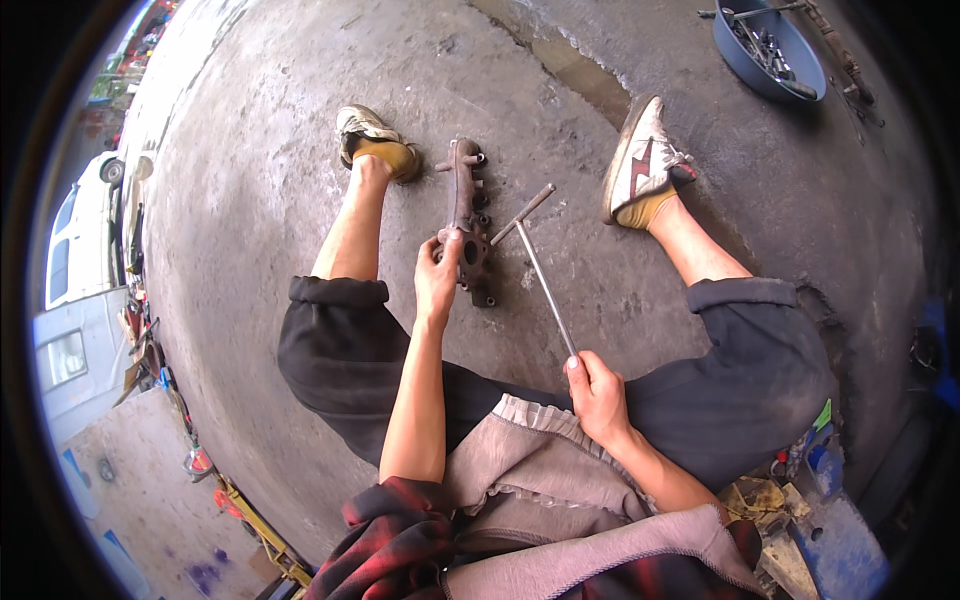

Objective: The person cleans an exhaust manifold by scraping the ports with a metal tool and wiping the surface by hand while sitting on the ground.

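A rusty cast-metal exhaust manifold (463,195) lies on the concrete floor between the person's feet. My left hand (437,274) grips its near part beside a flange with an oval port, thumb on top. In my right hand (598,390) is the lower end of a long steel T-handle wrench (544,281). Its crossbar points away from me, and one end of that bar is close to the manifold's right side; whether they touch I cannot tell. The wrench's tip is hidden in my right fist.
At the upper right a blue plastic basin (769,56) holds sockets and tools, with metal rods beside it. A crack (577,71) with a wet-looking recess crosses the floor. Blue metal equipment (844,532) stands at the lower right. A white vehicle (86,225) is far left.
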A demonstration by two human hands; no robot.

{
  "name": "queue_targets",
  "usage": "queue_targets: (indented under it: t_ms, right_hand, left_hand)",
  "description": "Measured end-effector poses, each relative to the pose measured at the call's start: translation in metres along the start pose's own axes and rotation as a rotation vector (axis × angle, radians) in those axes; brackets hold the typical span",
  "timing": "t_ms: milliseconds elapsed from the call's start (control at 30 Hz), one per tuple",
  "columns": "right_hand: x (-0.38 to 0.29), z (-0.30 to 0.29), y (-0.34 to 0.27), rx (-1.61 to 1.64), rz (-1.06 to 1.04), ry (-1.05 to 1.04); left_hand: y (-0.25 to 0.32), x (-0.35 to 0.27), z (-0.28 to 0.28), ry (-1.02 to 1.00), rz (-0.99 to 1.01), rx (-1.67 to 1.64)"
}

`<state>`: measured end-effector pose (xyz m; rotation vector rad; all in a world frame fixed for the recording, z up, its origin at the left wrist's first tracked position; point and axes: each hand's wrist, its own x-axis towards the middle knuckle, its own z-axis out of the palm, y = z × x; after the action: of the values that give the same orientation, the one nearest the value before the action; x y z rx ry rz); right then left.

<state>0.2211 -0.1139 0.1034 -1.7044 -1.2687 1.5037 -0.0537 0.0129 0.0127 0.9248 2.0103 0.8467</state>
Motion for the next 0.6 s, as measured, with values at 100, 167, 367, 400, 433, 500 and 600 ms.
queue_targets:
  t_ms: [100,167,367,400,433,500,600]
  right_hand:
    - [0.0,0.0,-0.001,-0.001,0.007,0.003]
    - [-0.001,0.001,-0.002,0.002,0.009,0.011]
    - [0.001,-0.002,-0.001,0.057,0.046,0.025]
    - [0.0,-0.001,-0.001,0.065,0.042,0.021]
    - [-0.001,0.0,-0.002,0.072,0.039,0.019]
    - [-0.003,-0.001,-0.011,0.064,0.018,-0.013]
    - [-0.008,-0.009,-0.022,0.032,0.067,-0.076]
  left_hand:
    - [0.015,0.003,0.015,0.086,0.044,0.217]
    - [0.014,0.008,0.015,0.131,-0.016,0.298]
    - [0.018,0.011,-0.016,-0.06,-0.115,-0.245]
    - [0.011,0.013,-0.02,-0.072,-0.129,-0.39]
    - [0.003,0.015,-0.021,-0.075,-0.146,-0.461]
    - [-0.004,0.014,-0.019,-0.079,-0.184,-0.607]
    - [-0.009,0.012,-0.008,-0.099,-0.156,-0.606]
